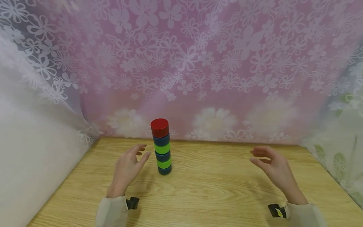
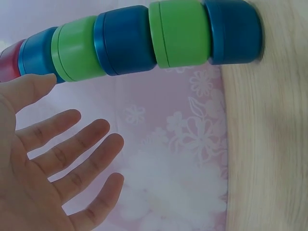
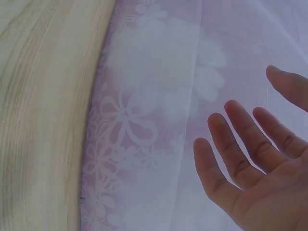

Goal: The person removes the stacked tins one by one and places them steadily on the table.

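An upright stack of round blocks stands on the wooden table, left of centre in the head view. A red block (image 1: 160, 128) tops it, above alternating blue and green ones; the bottom blue block (image 1: 164, 170) rests on the wood. Just left of the stack my left hand (image 1: 127, 168) hovers with relaxed fingers and holds nothing. In the left wrist view its thumb appears close to the upper blue block (image 2: 40, 50); whether they touch I cannot tell. My right hand (image 1: 276, 170) is raised over the table's right side, fingers loosely bent, nothing in it.
The wooden table (image 1: 210, 189) runs back to a pink flowered curtain (image 1: 187, 63). White cloth (image 1: 28, 142) hangs along the left side and a leaf-patterned cloth (image 1: 340, 151) along the right. A black strap mount (image 1: 132, 203) sits at the left wrist, another (image 1: 276, 210) at the right.
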Demonstrator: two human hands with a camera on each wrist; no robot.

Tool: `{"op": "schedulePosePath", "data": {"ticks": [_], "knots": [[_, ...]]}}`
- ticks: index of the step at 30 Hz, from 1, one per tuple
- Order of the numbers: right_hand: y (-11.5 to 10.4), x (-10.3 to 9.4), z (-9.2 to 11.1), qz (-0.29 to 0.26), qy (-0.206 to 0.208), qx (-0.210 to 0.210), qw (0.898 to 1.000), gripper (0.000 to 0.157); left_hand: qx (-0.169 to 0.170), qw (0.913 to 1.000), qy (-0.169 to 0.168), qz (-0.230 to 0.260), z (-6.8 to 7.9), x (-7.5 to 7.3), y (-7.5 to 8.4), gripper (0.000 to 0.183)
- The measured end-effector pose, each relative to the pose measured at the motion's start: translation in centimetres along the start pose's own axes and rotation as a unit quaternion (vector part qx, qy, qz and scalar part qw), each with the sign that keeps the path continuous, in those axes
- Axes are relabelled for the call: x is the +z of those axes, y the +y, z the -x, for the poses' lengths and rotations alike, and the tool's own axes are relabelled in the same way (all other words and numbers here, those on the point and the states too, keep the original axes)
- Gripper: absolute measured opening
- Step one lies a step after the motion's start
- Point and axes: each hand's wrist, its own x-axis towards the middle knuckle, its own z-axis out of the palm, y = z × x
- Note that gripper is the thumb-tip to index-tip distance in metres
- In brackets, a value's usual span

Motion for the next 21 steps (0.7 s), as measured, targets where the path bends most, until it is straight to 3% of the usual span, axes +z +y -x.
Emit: {"op": "schedulePosePath", "data": {"ticks": [21], "knots": [[-2.8, 1.8, -1.1, -0.021, 0.022, -0.008, 1.000, 0.032, -0.002, 0.9978, 0.009, 0.066, -1.1, 0.6, 1.3, 0.042]]}}
